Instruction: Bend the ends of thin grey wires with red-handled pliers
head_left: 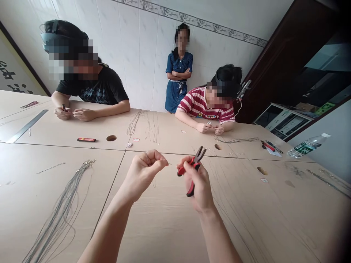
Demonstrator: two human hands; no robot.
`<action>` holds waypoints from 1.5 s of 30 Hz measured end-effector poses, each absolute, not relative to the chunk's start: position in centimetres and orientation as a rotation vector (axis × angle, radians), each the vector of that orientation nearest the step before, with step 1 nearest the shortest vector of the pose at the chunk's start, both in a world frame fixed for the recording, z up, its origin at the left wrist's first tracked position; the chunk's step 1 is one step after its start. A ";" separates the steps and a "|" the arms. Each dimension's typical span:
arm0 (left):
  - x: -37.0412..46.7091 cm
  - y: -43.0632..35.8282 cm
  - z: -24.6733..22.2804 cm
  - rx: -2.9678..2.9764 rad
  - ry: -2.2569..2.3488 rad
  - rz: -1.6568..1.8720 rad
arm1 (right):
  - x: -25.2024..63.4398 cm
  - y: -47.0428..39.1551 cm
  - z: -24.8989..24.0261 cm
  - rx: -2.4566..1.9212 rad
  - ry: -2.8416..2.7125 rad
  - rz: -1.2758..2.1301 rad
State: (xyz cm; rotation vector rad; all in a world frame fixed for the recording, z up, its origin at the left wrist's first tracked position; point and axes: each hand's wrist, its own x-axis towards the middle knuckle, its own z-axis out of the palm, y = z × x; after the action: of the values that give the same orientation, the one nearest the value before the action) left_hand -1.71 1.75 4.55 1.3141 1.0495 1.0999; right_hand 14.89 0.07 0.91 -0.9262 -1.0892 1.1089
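Observation:
Above the near part of the table, my left hand (145,171) is closed in a pinch on a thin cord, whose short end (170,164) pokes out past the fingertips. My right hand (201,186) is wrapped round red-and-black handled pliers (199,157), their jaws pointing up and slightly apart. The jaws are a little way from the cord end and do not touch it. To the left lies a bundle of grey cords (64,204) with small metal ends gathered at its top. More loose cords (233,215) spread under and right of my right hand.
Two people (93,87) (207,106) work across the table (153,233); another person (179,73) stands by the wall. A metal ruler (29,126), a red-and-black stick (86,139), a water bottle (309,145), other pliers (268,146) and round table holes (262,170) are around.

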 end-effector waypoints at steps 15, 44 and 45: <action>0.2 2.4 3.1 1.157 1.170 1.434 | 12.8 -1.8 -0.5 -1.481 -1.628 0.447; 1.5 1.4 3.0 1.307 1.154 1.521 | 12.0 -0.8 0.1 -1.478 -1.680 0.143; 1.5 1.4 3.0 1.307 1.160 1.524 | 12.0 -0.7 0.0 -1.479 -1.676 0.146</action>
State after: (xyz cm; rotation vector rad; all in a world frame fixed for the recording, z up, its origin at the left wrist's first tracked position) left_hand 1.54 1.42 2.97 1.3071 1.1601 1.5241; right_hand 12.01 -0.73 0.02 -1.4791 -1.6760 0.1455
